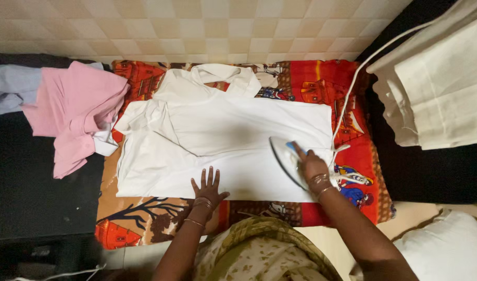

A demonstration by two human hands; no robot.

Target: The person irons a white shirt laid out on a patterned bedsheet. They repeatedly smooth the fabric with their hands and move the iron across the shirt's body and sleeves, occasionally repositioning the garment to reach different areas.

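R hand (312, 165) is wrapped around the handle of a white iron (288, 158), fingers curled over the top, soleplate down on the cloth. L hand (209, 188) holds nothing: flat, fingers spread, palm pressing the near edge of a white shirt (233, 140).

Going left to right from there: far to the left of the L hand, a blue-grey garment (7, 88), then a crumpled pink garment (74, 112) overlapping the shirt's sleeve end. The shirt lies spread w/ collar away from the person, on a red-orange patterned cloth (145, 221) that shows along the near side under the L wrist. Iron sits on the shirt's hem end, just to the right of the L hand. A white cord (353, 86) runs up and away from the R hand. Beyond it, well to the right, folded cream fabric (441, 93); near the R elbow, a white pillow (447, 250).

Handling, as I judge it: shirt is thin, soft, light, prob. slides and rucks easily, so a flat palm near the iron suits it better than pinching. Iron looks rigid, fairly heavy, likely hot underneath; handle is the only sensible place to take it.
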